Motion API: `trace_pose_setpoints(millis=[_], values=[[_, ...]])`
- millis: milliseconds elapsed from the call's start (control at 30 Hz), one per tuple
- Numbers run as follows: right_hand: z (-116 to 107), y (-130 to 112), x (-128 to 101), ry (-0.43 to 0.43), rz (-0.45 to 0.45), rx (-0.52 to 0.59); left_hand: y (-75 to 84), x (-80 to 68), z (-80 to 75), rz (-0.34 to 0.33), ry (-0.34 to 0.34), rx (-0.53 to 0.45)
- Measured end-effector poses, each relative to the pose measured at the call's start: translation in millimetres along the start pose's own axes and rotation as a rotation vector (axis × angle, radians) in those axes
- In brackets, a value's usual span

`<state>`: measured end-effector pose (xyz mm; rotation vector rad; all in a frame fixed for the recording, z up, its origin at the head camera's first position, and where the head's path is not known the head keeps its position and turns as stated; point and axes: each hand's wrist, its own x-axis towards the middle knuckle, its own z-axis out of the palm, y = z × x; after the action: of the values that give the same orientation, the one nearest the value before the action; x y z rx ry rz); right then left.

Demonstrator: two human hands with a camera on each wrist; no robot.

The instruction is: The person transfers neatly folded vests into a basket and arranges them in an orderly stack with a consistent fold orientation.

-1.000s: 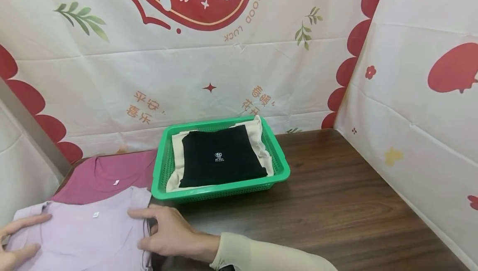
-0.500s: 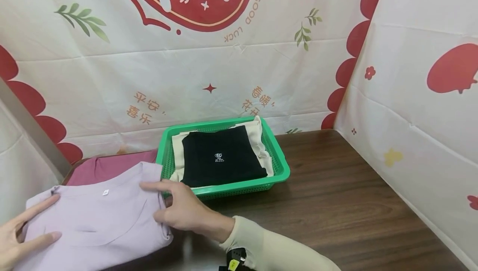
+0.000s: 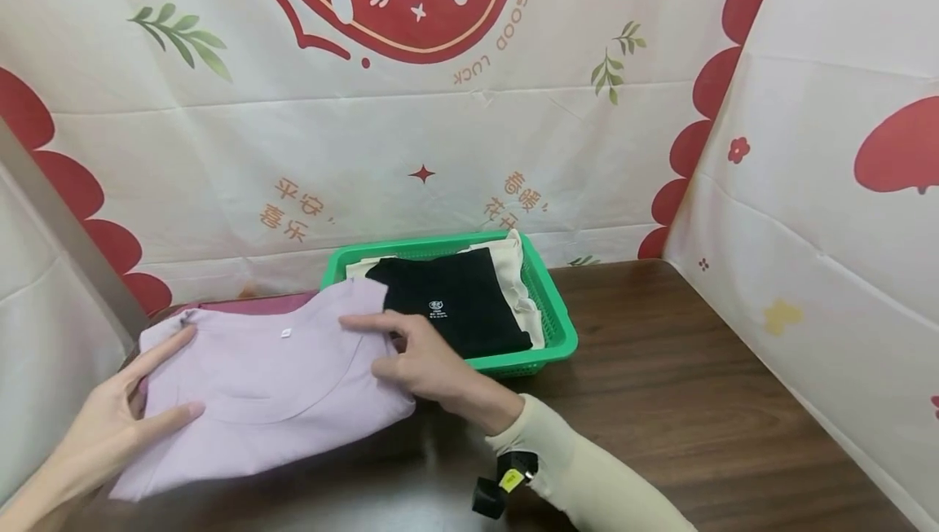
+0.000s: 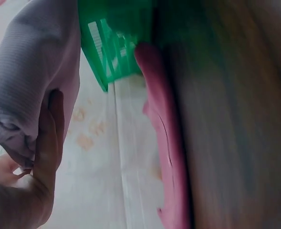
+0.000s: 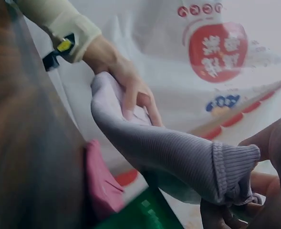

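Both hands grip the folded lilac shirt [image 3: 271,377]: left hand [image 3: 110,426] at one end, right hand [image 3: 421,365] at the other. It's lifted partly over the green basket [image 3: 561,336].

Folded lilac top [image 3: 271,377], ribbed knit with a little white tag at the neckline, held up off the table at both ends. Its right corner hangs over the near-left corner of the green basket [image 3: 561,328], left edge above the maroon top [image 3: 249,304].

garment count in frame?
4: lilac top held by both hands, maroon top beneath it, black garment on cream garment in the basket. More may be hidden.
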<state>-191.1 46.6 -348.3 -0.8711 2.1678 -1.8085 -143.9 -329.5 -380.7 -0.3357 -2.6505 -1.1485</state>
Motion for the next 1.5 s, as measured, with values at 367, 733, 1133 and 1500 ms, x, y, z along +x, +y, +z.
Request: trace_pose_setpoints(millis=[367, 733, 1133, 1500], values=[[-64.2, 6.1, -13.7, 0.072, 0.038, -0.045, 41.8, 45.3, 36.6, 0.095, 0.006, -0.092], [-109.7, 14.5, -19.7, 0.132, 0.038, -0.01, 69.3, 80.5, 68.6, 0.072, -0.056, -0.256], [-136.8, 17.7, -20.3, 0.386, 0.035, -0.073, 97.9, 112.3, 94.9, 0.011, -0.09, -0.424], [-164.7, 20.6, -24.1, 0.291, 0.042, -0.049, 104.6, 127.8, 108.4, 0.033, -0.096, -0.457]])
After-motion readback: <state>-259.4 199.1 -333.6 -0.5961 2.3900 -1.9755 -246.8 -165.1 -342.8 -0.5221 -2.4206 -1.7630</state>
